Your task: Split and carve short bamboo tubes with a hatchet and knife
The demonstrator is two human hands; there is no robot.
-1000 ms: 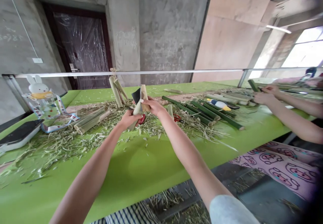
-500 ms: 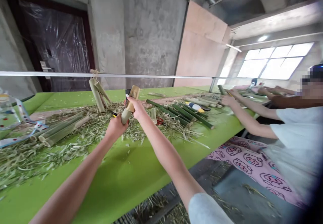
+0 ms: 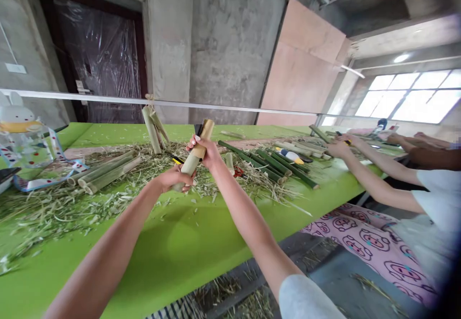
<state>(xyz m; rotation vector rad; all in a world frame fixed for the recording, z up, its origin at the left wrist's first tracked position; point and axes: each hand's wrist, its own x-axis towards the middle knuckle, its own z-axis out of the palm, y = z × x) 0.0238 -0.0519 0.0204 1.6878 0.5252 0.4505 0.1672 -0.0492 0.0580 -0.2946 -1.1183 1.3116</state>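
Held bamboo piece (image 3: pixel 190 162) seemingly tilts further rightward.

Above the mid tabletop (image 3: pixel 187 242), bamboo piece (image 3: pixel 190 161) tilted, left hand (image 3: pixel 173 180) at its lower end, right hand (image 3: pixel 205 148) higher up. Behind, shavings (image 3: pixel 72 204) strewn on the tabletop. Left of the hands, split lengths (image 3: pixel 108 170); right, stalks (image 3: pixel 270 163) side by side; beyond, bundle (image 3: pixel 153 129) hanging from the rail (image 3: pixel 234 107).

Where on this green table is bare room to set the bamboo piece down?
Bare: the near strip of the green table, between the shavings and the front edge. Crowded: pale stalks left of the bamboo piece, green stalks right of it.
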